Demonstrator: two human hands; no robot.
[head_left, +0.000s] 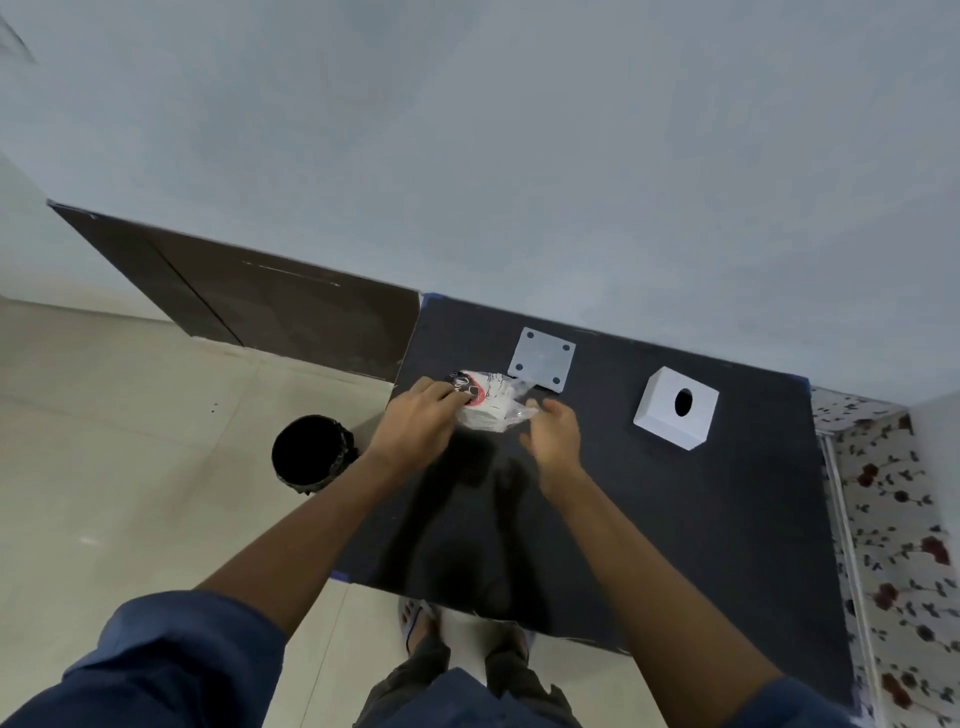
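The plastic packet (485, 402), clear film round a wad of white paper with a red and black label at its left end, was at the far left part of the black table (675, 519), low over the top or resting on it; which of the two could not be told. The left hand (415, 423) gripped the labelled end, its fingers curled over the top of the film. The right hand (553, 431) was at the packet's other end, where the loose clear film bunched out. It was blurred, with the thumb pointing toward the film, and it could not be told whether the fingers pinched the film or only lay beside it.

Just beyond the packet, a white square plate (542, 358) with four dark holes at its corners lay flat on the table, its near edge close to the film. Further right, well apart from both hands, stood a white box (675, 408) with an oval opening in its top.

Left of the table, a black bin (311, 452) stood on the pale tiled floor (130, 441). A flowered cloth (893, 519) ran along the table's right side.
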